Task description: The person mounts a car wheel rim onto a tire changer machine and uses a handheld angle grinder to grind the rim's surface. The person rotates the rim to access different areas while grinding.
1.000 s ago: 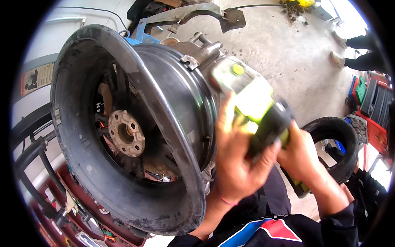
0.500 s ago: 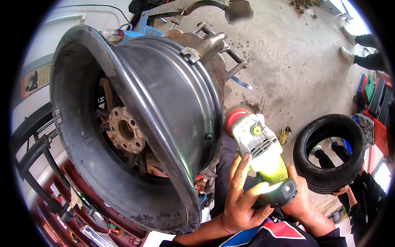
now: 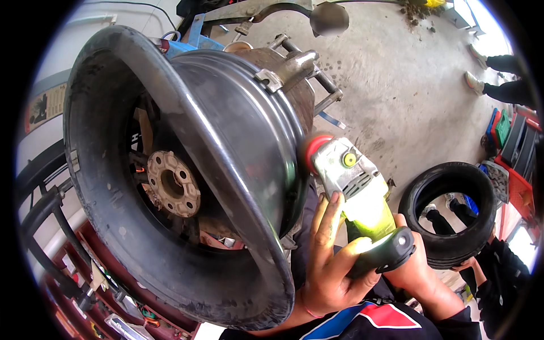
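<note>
I hold a yellow-green cordless angle grinder (image 3: pixel 368 218) between both hands. My left hand (image 3: pixel 331 255) is closed on its left side, near the black battery end, with the fingers pointing up along the body. My right hand (image 3: pixel 416 263) grips the body from the right, its fingers mostly hidden behind the tool. A red disc (image 3: pixel 319 148) on the grinder's metal head sits at the right edge of a large dark wheel rim (image 3: pixel 243 130); its outer edge is blurred. Whether disc and rim touch, I cannot tell. The rim stands on edge, its rusty hub face (image 3: pixel 173 184) turned left.
A metal clamp arm (image 3: pixel 286 73) reaches over the rim's edge from a machine behind. At right, another person's hands hold an upright black tyre (image 3: pixel 447 215). Red toolboxes (image 3: pixel 518 192) lie beyond it. Someone's feet (image 3: pixel 476 82) stand farther off. Black tubing (image 3: pixel 48 215) is at left.
The grinder and both hands have moved slightly up and left, bringing the red disc to the rim's edge. The rim appears larger and shifted a little in view. The tyre sits slightly farther left.
</note>
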`<state>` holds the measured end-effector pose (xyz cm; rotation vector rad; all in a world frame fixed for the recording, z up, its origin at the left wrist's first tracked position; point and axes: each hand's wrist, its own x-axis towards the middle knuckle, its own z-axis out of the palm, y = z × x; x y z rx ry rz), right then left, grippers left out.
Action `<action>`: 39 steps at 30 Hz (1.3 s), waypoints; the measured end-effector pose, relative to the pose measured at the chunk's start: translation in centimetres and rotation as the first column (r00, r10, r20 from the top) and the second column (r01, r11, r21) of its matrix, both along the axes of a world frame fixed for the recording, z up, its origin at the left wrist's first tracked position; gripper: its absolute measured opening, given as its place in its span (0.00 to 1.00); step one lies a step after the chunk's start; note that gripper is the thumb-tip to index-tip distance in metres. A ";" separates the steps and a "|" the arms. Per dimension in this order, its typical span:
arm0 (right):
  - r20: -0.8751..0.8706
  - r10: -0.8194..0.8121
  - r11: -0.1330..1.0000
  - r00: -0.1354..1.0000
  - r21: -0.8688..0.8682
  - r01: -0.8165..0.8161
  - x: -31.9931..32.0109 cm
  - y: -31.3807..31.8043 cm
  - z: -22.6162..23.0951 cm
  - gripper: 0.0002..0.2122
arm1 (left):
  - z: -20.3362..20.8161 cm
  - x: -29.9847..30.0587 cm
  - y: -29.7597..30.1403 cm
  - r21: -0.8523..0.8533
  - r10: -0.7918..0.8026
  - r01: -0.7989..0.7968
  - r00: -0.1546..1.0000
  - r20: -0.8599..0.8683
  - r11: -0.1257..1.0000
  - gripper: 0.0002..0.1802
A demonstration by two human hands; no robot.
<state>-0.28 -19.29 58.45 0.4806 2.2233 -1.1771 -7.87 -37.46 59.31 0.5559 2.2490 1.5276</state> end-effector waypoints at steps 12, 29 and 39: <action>0.031 -0.031 0.997 0.999 0.068 0.028 -7.0 0.9 -0.8 0.29 | -1.5 -6.1 2.2 0.122 0.073 -0.062 0.993 -0.088 0.991 0.22; 0.147 -0.160 0.985 0.976 -0.033 0.167 4.3 3.3 0.4 0.26 | -1.2 2.8 4.1 0.115 -0.081 0.070 0.993 0.088 0.991 0.21; 0.189 -0.343 0.939 0.920 0.041 0.342 12.9 3.4 2.4 0.25 | 2.0 8.2 4.3 0.028 -0.234 0.233 0.958 0.163 0.972 0.20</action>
